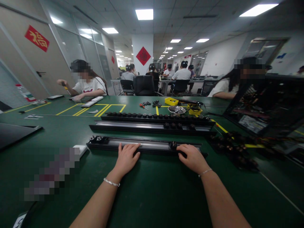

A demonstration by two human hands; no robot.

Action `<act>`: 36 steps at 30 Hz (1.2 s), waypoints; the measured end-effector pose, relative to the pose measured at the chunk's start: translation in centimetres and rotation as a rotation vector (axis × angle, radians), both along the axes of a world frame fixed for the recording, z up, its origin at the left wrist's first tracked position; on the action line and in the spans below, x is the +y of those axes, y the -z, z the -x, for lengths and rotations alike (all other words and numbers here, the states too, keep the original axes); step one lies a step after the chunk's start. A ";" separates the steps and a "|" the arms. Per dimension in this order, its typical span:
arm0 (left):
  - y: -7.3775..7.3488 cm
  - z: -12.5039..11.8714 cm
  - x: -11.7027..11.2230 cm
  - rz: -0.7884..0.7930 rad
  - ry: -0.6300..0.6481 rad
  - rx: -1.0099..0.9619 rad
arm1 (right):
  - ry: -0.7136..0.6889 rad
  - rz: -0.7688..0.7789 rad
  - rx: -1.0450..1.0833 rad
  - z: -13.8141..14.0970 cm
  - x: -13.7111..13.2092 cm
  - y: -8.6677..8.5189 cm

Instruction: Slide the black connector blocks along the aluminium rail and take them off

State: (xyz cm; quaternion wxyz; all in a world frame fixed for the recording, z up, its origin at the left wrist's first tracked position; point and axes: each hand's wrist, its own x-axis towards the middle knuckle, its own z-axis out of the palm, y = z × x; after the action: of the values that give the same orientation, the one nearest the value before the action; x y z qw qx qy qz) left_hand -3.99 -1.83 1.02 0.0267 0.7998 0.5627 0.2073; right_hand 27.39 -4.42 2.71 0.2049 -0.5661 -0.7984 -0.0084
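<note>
Closest to me on the green table lies a long black channel rail (149, 143) with a shiny metal inside. Two or so black socket-like modules (98, 139) sit at its left end, and one round black module (173, 145) sits toward the right. My left hand (127, 158) rests on the rail's near edge left of the middle, fingers spread and thumb apart. At the round module, my right hand (191, 155) has its fingertips beside or touching it, with the thumb apart against the rail's front. Neither hand visibly encloses anything.
Behind lie a second rail (133, 125) with several modules and a filled row of modules (144, 116). Loose black modules (237, 152) pile at right, near an open black case (258, 104). A metal bowl (176, 110) and yellow bin (171, 101) stand farther back. Co-workers sit across.
</note>
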 end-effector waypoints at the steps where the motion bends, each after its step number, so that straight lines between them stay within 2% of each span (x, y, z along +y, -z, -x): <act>1: 0.0 0.0 0.0 0.000 0.001 0.001 | 0.002 0.000 0.002 -0.1 0.0 0.0; 36: 0.2 0.0 0.1 -0.002 0.001 -0.010 | 0.086 0.007 0.059 -1.7 -0.3 0.0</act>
State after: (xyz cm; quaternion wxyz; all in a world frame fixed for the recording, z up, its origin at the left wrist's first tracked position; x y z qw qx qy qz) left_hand -4.04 -1.74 0.80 0.0286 0.7992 0.5618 0.2119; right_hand 29.04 -4.76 2.70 0.2259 -0.6005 -0.7671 0.0025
